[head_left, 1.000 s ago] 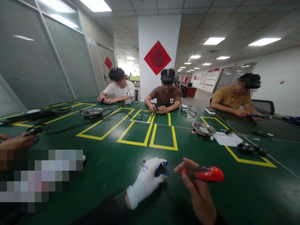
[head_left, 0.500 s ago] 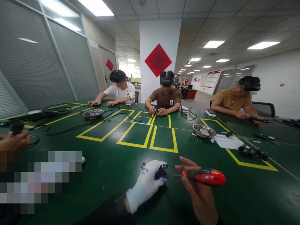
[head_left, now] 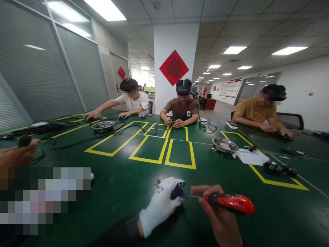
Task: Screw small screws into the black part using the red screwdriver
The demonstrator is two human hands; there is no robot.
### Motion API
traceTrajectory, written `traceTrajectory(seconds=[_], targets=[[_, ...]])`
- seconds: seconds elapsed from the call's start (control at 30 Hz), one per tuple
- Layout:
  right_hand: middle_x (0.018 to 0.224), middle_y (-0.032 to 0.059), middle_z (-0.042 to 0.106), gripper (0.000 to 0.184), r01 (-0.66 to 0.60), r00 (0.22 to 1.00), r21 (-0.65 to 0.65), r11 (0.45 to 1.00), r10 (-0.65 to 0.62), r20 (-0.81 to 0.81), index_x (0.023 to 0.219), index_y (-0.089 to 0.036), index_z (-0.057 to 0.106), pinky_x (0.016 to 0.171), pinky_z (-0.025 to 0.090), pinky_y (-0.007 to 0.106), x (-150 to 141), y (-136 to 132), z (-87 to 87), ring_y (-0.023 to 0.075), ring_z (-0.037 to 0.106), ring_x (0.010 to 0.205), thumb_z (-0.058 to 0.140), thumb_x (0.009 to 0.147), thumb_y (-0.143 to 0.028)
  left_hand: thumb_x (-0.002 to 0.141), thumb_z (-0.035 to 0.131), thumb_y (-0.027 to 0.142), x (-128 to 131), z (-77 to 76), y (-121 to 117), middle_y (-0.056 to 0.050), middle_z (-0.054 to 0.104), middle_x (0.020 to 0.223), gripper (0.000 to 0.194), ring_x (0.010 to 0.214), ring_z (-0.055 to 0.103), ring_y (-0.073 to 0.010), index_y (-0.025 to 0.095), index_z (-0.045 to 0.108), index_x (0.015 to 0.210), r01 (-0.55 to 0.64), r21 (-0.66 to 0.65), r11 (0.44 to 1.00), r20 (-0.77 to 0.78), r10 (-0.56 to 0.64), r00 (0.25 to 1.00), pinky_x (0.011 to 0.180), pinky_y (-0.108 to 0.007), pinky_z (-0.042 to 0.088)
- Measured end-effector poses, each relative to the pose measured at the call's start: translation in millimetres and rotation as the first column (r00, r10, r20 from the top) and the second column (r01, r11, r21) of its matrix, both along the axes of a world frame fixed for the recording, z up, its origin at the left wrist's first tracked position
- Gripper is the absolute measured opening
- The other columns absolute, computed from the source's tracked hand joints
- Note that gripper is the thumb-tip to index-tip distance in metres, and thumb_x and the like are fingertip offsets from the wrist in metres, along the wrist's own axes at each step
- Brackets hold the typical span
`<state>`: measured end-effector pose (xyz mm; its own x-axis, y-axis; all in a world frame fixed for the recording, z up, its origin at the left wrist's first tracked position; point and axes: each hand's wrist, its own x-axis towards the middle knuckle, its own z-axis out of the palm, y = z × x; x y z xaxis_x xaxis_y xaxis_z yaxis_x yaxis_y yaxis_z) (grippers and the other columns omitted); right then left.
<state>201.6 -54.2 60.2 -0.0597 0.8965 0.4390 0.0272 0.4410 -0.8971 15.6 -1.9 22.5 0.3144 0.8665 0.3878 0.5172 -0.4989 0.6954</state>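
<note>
- Gloved left hand [head_left: 162,196]: curled round small black part [head_left: 177,191], ringed metal end showing at thumb side.
- Right hand [head_left: 221,210]: thumb and fingers pinching front of red screwdriver [head_left: 238,202] handle, rear end jutting right.
- Shaft points at part; tip contact unclear.

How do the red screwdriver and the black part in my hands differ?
The screwdriver has a red-and-black handle and thin shaft; the black part is dark with a shiny round piece facing up.
The screwdriver is long; the black part looks short and compact.
The screwdriver is in your bare right hand, the black part in your gloved left hand.
Both are held at the green table.
</note>
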Motion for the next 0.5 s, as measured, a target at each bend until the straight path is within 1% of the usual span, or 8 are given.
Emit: traceTrajectory(seconds=[0.07, 0.1, 0.17, 0.23, 0.3, 0.37, 0.43, 0.5], targets=[[0.083, 0.0004, 0.06, 0.002, -0.027, 0.997, -0.01, 1.0, 0.027, -0.072, 0.088, -0.025, 0.051, 0.085, 0.051, 0.038, -1.8, 0.2, -2.7, 0.0169, 0.063, 0.078, 0.053, 0.089, -0.026, 0.075, 0.064, 0.02, 0.6, 0.9, -0.1, -0.008, 0.065, 0.108, 0.032, 0.107, 0.057, -0.025, 0.02, 0.064, 0.107, 0.0, 0.003, 1.0, 0.005, 0.0, 1.0, 0.098, -0.041, 0.042], [0.081, -0.0003, 0.059, 0.003, -0.035, 0.994, -0.027, 0.999, 0.032, -0.103, 0.092, -0.026, 0.051, 0.085, 0.051, 0.039, -2.4, -0.3, -4.2, 0.0163, 0.063, 0.075, 0.052, 0.089, -0.027, 0.075, 0.064, 0.02, 0.8, 1.5, -0.2, -0.009, 0.065, 0.108, 0.032, 0.105, 0.058, -0.0249, 0.02, 0.064, 0.107, -0.002, 0.004, 1.0, 0.007, 0.002, 1.0, 0.098, -0.041, 0.042], [0.086, 0.001, 0.061, 0.017, -0.017, 0.99, -0.062, 0.998, 0.009, -0.14, 0.107, -0.027, 0.051, 0.087, 0.05, 0.041, -2.1, -1.6, -6.0, 0.0177, 0.063, 0.078, 0.05, 0.09, -0.03, 0.075, 0.063, 0.02, 0.9, 2.4, -0.5, -0.009, 0.065, 0.108, 0.032, 0.105, 0.058, -0.0248, 0.02, 0.064, 0.107, -0.005, -0.002, 1.0, 0.009, 0.005, 1.0, 0.098, -0.042, 0.042], [0.097, 0.0048, 0.064, 0.03, 0.02, 0.994, -0.095, 0.995, -0.03, -0.109, 0.119, -0.028, 0.049, 0.09, 0.048, 0.043, 0.0, -2.3, -4.9, 0.0216, 0.064, 0.09, 0.05, 0.09, -0.032, 0.076, 0.063, 0.021, 0.4, 2.6, -0.7, -0.008, 0.064, 0.111, 0.033, 0.107, 0.057, -0.0249, 0.021, 0.063, 0.109, -0.006, -0.009, 1.0, 0.009, 0.006, 1.0, 0.1, -0.042, 0.04], [0.112, 0.0088, 0.062, 0.028, 0.053, 0.998, -0.111, 0.992, -0.057, -0.026, 0.114, -0.026, 0.055, 0.092, 0.048, 0.043, 2.6, -1.6, -1.1, 0.0255, 0.061, 0.103, 0.054, 0.087, -0.032, 0.076, 0.063, 0.022, -0.2, 2.0, -0.8, -0.008, 0.064, 0.113, 0.034, 0.11, 0.055, -0.0252, 0.022, 0.063, 0.11, -0.005, -0.011, 1.0, 0.007, 0.005, 1.0, 0.101, -0.043, 0.039], [0.115, 0.0095, 0.061, 0.017, 0.043, 0.999, -0.089, 0.995, -0.042, 0.01, 0.101, -0.025, 0.059, 0.09, 0.05, 0.041, 3.4, -0.2, 2.7, 0.0262, 0.06, 0.105, 0.057, 0.085, -0.03, 0.077, 0.062, 0.022, -0.4, 0.9, -0.7, -0.008, 0.063, 0.113, 0.034, 0.11, 0.055, -0.0256, 0.022, 0.062, 0.111, -0.003, -0.005, 1.0, 0.008, 0.003, 1.0, 0.101, -0.043, 0.039], [0.1, 0.0061, 0.064, 0.008, 0.004, 0.999, -0.035, 0.999, -0.005, -0.036, 0.092, -0.025, 0.055, 0.084, 0.052, 0.039, 1.5, 0.8, 3.9, 0.0223, 0.064, 0.092, 0.057, 0.086, -0.028, 0.077, 0.062, 0.022, -0.2, -0.2, -0.4, -0.008, 0.064, 0.112, 0.033, 0.109, 0.055, -0.0259, 0.022, 0.063, 0.11, -0.006, -0.001, 1.0, 0.007, 0.006, 1.0, 0.1, -0.043, 0.039], [0.084, 0.0018, 0.062, 0.005, -0.019, 0.995, -0.021, 1.0, 0.017, -0.094, 0.091, -0.025, 0.052, 0.08, 0.054, 0.037, -1.8, 0.7, 2.0, 0.0183, 0.065, 0.078, 0.055, 0.087, -0.027, 0.076, 0.063, 0.022, 0.3, -0.5, -0.2, -0.009, 0.064, 0.111, 0.032, 0.108, 0.056, -0.0261, 0.022, 0.064, 0.108, -0.008, -0.002, 1.0, 0.003, 0.008, 1.0, 0.1, -0.042, 0.04]])
